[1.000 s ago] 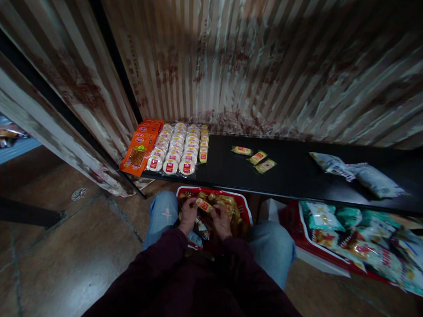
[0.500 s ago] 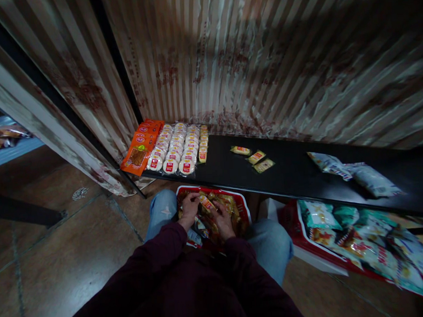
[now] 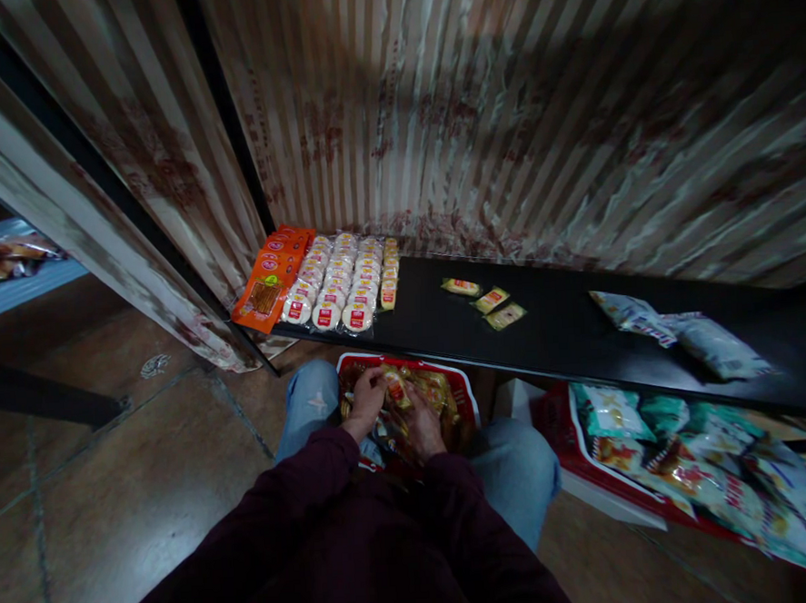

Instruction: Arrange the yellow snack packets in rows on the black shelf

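Observation:
Over a red basket (image 3: 467, 390) with a white rim, set between my knees, both hands are at one small yellow snack packet (image 3: 396, 388) with a red-and-white label. My left hand (image 3: 368, 396) pinches its upper left side with the fingertips. On the other side, my right hand (image 3: 424, 423) has its thumb and fingers closed on the packet. More yellowish wrapped packets (image 3: 439, 386) fill the basket below, partly hidden by my hands. Similar yellow packets (image 3: 389, 289) stand in a row on the black shelf (image 3: 424, 323), and several others (image 3: 491, 299) lie loose there.
Rows of round white wrapped cakes (image 3: 334, 287) stand beside orange bags (image 3: 269, 282) at the shelf's left end. Silver-white bags (image 3: 713, 346) lie at its right. Below sits a second red basket (image 3: 651, 496) of snack bags. A black post (image 3: 220, 103) rises before the striped curtain (image 3: 432, 109).
The yellow packet has turned more upright between my hands and moved slightly toward the shelf. My left hand has shifted a little to the right. Shelf goods look the same.

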The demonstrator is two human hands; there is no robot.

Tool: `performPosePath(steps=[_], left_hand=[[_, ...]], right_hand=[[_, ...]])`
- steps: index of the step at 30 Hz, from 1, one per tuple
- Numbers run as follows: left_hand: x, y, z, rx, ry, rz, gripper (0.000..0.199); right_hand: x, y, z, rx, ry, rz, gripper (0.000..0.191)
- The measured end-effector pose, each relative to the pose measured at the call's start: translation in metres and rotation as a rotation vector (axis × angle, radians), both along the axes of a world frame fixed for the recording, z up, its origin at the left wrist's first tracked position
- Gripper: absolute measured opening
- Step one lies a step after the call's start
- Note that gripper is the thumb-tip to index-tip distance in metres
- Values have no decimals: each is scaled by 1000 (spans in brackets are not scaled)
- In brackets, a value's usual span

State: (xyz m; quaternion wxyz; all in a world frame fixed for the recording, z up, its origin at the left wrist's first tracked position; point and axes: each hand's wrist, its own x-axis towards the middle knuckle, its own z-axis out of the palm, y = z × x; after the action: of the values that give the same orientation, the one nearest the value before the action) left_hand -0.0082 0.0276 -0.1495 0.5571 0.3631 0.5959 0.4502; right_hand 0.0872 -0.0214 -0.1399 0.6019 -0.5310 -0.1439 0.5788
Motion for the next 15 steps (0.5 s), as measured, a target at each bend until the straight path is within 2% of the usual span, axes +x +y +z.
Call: performPosePath(steps=[6, 10, 15], left_hand=[[5, -10, -5, -50, -109, 2, 32], [6, -11, -1, -66, -152, 11, 36], [5, -10, 6, -64, -153, 66, 38]], right_hand=[[-2, -1, 1, -21, -224, -14, 37], [-2, -3, 6, 48, -403, 41, 42], [-3, -4, 9, 126, -492, 94, 46]])
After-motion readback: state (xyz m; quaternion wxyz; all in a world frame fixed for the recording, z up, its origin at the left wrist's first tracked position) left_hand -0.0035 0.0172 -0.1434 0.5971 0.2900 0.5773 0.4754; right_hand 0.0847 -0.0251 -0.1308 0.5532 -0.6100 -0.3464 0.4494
